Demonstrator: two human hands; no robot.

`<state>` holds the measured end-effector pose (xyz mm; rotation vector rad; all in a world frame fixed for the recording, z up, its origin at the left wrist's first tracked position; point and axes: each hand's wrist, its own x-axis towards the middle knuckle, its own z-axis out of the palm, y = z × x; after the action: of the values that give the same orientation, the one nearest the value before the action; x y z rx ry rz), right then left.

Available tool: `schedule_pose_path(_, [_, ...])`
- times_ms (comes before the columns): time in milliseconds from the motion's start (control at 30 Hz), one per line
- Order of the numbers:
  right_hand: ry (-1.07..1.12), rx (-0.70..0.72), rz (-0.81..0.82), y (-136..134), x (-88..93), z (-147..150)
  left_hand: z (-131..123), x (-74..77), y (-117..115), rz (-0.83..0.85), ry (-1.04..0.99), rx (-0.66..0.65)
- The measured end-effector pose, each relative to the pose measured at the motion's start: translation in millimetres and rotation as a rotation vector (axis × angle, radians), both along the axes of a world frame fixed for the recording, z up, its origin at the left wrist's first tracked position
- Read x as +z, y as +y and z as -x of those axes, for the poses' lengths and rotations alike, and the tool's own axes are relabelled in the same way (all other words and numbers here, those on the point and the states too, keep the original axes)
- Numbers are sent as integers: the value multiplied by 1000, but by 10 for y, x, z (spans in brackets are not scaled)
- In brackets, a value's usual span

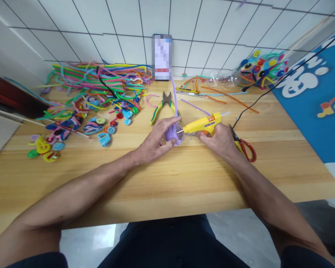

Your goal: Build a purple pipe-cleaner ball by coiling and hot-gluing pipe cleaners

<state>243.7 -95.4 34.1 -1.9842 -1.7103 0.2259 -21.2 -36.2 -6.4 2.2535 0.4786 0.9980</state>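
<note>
My left hand (pixel 158 143) is closed around a small cup-like form wound with purple pipe cleaner (pixel 171 134); one purple end sticks up from it toward the phone. A yellow hot glue gun (pixel 202 125) is gripped in my right hand (pixel 220 141), its metal nozzle pointing left at the purple coils. Whether the nozzle touches them I cannot tell. Just behind my left hand lie pliers (pixel 166 98) with green and yellow handles. Scissors (pixel 247 148) with red handles rest right of my right hand.
Pipe cleaners (pixel 100 78) are heaped at the back left, with coiled pieces (pixel 103 139) before them. A phone (pixel 162 57) leans on the tiled wall. A black cord (pixel 262 95) crosses the right side, near a colourful decorated object (pixel 264 69). Orange strands (pixel 231 97) lie at the back.
</note>
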Motion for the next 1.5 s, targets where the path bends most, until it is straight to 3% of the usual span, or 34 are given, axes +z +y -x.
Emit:
schedule_pose_path(667, [-76,50,-47,-16,-49,-3,14,-29,-46,-10,-53,2])
schedule_pose_path(1233, [-42,159,-132,-15,-137,-14,96,-173,-48,115,-22,56])
schedule_pose_path(1500, [-29,204,-164,3,-179,-20,110,-157,-62,137,16,66])
